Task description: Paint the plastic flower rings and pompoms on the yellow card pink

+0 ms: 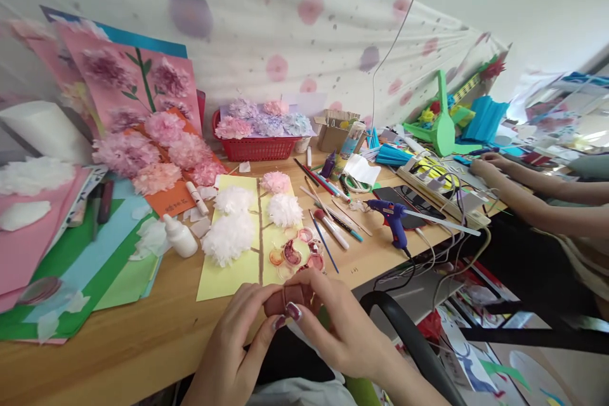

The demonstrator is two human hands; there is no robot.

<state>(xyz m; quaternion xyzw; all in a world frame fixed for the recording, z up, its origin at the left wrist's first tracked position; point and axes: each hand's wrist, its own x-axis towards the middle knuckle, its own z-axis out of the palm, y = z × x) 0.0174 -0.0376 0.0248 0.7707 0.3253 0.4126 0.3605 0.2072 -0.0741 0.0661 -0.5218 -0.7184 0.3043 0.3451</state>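
My left hand and my right hand meet at the table's front edge, fingers curled together. Between their fingertips is a small brownish-pink piece, largely covered, so its kind cannot be made out. Just beyond lies a yellow sheet with a brown painted stem. White tissue-paper flowers and a pink flower rest on it. A palette with small round pans of red and orange colour sits on its lower right part.
Brushes and pens lie right of the sheet, near a blue glue gun with its cord. On the left are a white glue bottle and coloured paper. A red basket stands behind. A co-worker's arms reach in at right.
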